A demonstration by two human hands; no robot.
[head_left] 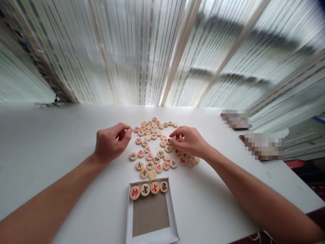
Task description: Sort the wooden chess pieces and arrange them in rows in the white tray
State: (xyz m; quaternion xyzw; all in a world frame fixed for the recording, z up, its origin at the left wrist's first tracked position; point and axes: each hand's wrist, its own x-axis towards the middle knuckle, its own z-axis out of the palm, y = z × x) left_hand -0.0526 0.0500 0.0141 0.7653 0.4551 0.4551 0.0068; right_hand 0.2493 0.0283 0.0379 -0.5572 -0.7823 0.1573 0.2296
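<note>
Many round wooden Chinese chess pieces [149, 156] lie in a loose spread on the table, some with red or black characters, others blank side up. My left hand [113, 141] is closed at the left of the spread, thumb and index finger pinched beside a red-marked piece [136, 129]. Whether the pinch holds anything is hidden. Over the right side of the pieces, my right hand [190, 140] has thumb and fingers apart, the thumb tip beside a black-marked piece [169, 141]. A shallow white box [174, 217] in front holds several pieces in a row along its far edge.
A white table [76, 135] carries everything. At its far edge hang striped string curtains [142, 51] before a window. Two blurred-out flat items [264, 145] lie at the right edge. A cable [256, 237] shows near the bottom right.
</note>
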